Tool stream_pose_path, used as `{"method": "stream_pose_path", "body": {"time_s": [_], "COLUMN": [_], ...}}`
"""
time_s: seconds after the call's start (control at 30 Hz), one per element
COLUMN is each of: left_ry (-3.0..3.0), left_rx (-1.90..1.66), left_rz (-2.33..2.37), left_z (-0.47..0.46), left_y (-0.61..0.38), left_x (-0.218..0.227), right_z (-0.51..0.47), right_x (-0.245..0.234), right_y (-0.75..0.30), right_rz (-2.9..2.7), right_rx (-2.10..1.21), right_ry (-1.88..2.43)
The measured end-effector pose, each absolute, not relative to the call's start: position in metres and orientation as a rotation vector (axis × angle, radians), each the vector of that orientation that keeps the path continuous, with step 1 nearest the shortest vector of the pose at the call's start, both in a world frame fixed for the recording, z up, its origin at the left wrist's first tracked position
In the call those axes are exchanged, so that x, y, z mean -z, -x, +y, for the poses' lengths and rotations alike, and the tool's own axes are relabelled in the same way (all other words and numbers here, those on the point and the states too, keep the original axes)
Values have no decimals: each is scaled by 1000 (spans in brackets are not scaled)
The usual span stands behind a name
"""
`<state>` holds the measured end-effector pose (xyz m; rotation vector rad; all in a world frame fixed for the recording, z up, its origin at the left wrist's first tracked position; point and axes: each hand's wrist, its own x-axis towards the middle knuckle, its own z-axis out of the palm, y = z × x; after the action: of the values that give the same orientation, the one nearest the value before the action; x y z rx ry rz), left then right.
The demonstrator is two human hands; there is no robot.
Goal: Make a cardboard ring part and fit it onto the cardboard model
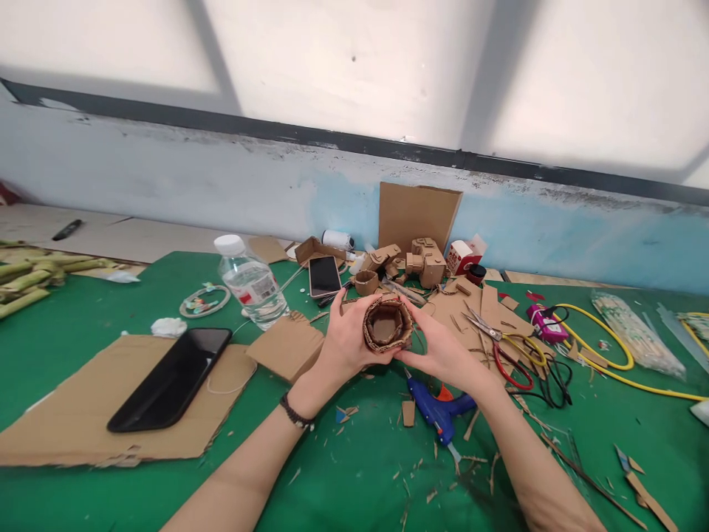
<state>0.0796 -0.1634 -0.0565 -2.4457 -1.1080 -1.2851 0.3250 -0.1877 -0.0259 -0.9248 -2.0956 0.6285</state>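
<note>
Looking down past our forearms, we held a small corrugated cardboard cup [388, 324] between both hands above the green table [354, 473], its open mouth turned toward us so the inside of the base showed. Our left hand [346, 341] was curled round the cup's left side, fingers closed on the wall, and our right hand [437, 346] cradled the right side from below, thumb and fingers pinching the rim. To press such a rolled wall well, we judged it best to squeeze evenly from both sides and keep the seam aligned, since corrugated card creases easily under one hard fingertip. Just below our right hand lay a blue glue gun [437, 406] among cardboard scraps. To the left a black phone [171, 378] rested on a flat cardboard sheet [72, 421]; to the right, scissors [498, 343] sat near yellow cable [614, 355]. Farther back stood a water bottle [249, 284], a second phone [324, 275], small cardboard models [425, 260], and an upright cardboard panel [418, 210] against the wall.
</note>
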Motion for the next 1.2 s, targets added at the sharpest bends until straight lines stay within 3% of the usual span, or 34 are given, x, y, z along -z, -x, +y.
{"method": "stream_pose_path", "body": {"time_s": [0.13, 0.47, 0.8, 1.2], "left_ry": [2418, 2370, 2781, 2781], "left_rx": [1270, 1337, 1348, 1217], "left_rz": [-1181, -1157, -1132, -1222], "left_z": [-172, -178, -163, -160], "left_y": [-85, -88, -53, -50], "left_x": [55, 63, 55, 56], "right_z": [-203, -207, -199, -202], "right_x": [12, 55, 50, 29], "right_y": [-323, -259, -292, -317], "right_rz": [-2011, -1718, -1775, -1788], "right_rx": [-888, -561, -646, -637], "right_ry": [940, 1059, 942, 875]}}
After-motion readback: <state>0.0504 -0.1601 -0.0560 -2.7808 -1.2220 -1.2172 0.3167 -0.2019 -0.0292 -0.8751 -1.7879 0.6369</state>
